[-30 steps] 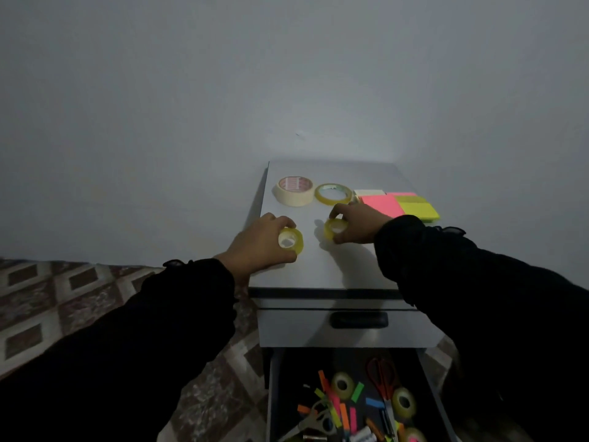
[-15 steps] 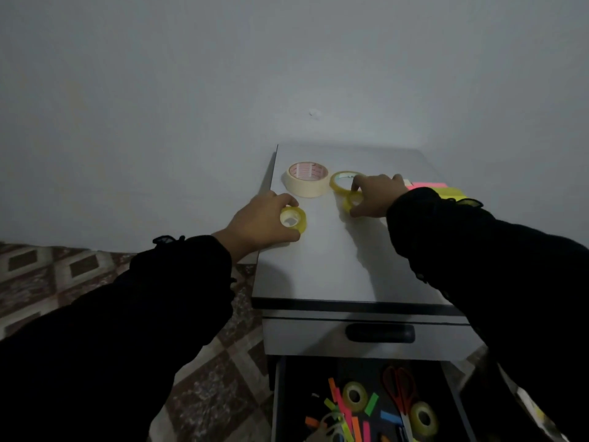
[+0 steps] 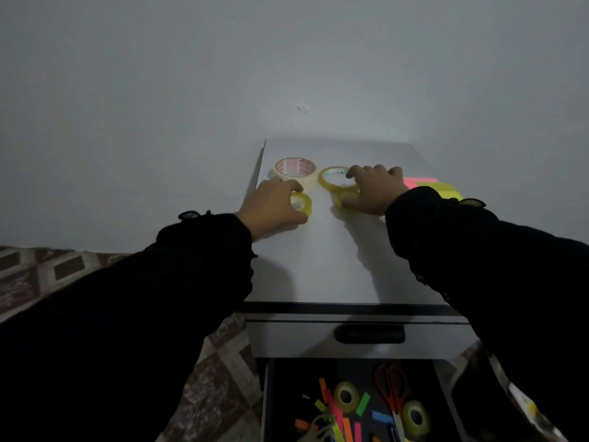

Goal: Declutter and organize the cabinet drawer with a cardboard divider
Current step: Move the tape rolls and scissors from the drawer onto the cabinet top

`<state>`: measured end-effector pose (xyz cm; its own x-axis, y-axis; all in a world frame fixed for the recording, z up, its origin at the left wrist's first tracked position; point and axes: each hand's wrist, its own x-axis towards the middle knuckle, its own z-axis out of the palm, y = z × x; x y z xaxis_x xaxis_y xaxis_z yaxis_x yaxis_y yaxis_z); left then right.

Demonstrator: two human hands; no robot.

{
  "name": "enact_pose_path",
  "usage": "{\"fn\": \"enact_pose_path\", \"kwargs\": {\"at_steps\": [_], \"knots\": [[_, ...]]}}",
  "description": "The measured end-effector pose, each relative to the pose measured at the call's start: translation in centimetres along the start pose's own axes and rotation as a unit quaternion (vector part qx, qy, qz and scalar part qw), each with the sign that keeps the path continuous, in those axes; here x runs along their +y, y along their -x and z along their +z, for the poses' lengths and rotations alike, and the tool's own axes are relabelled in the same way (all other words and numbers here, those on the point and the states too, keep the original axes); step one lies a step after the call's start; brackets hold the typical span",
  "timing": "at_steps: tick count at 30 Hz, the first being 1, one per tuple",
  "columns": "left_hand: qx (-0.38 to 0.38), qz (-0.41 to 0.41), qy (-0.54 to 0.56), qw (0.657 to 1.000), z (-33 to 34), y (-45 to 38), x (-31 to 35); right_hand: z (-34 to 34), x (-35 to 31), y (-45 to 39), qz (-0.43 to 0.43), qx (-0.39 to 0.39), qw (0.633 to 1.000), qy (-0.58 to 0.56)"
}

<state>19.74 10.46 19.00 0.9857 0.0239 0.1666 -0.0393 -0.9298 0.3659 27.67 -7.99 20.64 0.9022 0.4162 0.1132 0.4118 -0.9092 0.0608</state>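
The left hand [image 3: 271, 204] curls its fingers and thumb round a small yellow roll of clear tape [image 3: 301, 204], setting it down just in front of the wide cream roll of masking tape [image 3: 294, 172], so like things gather in one group while the drawer is emptied. The right hand [image 3: 371, 191] lies spread with its thumb pressed on a second small yellow roll [image 3: 345, 199], beside and to the right of the masking tape, just in front of a thin yellow tape ring [image 3: 333, 178]. Bright pink and yellow sticky-note pads [image 3: 436, 188] sit further right of the masking tape. Well in front of it and lower, the open black drawer [image 3: 350, 403] holds more tape rolls, red-handled scissors [image 3: 393, 389] and coloured paper flags. Compared with a second ago, both hands are nearer the masking tape.
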Motion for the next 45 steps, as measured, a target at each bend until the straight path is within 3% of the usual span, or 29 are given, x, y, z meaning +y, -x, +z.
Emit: {"fn": "enact_pose_path", "kwargs": {"at_steps": [9,17,24,34,45], "knots": [[0.027,-0.028,0.006,0.999,2.0,-3.0,1.8,0.3,1.0,2.3,-0.055,0.049,0.997,-0.039],[0.021,-0.045,0.019,0.999,2.7,-3.1,2.3,0.4,2.2,4.0,-0.047,0.050,0.996,-0.055],[0.060,0.005,0.043,0.997,1.2,1.6,4.7,-0.7,2.6,7.8,-0.051,0.054,0.992,-0.103],[-0.003,0.104,0.092,0.990,1.3,14.8,7.9,-2.3,2.3,20.0,-0.090,0.005,0.980,-0.177],[-0.158,0.096,0.040,0.982,11.8,24.9,5.8,4.6,2.2,30.0,-0.069,-0.131,0.976,-0.160]]}}
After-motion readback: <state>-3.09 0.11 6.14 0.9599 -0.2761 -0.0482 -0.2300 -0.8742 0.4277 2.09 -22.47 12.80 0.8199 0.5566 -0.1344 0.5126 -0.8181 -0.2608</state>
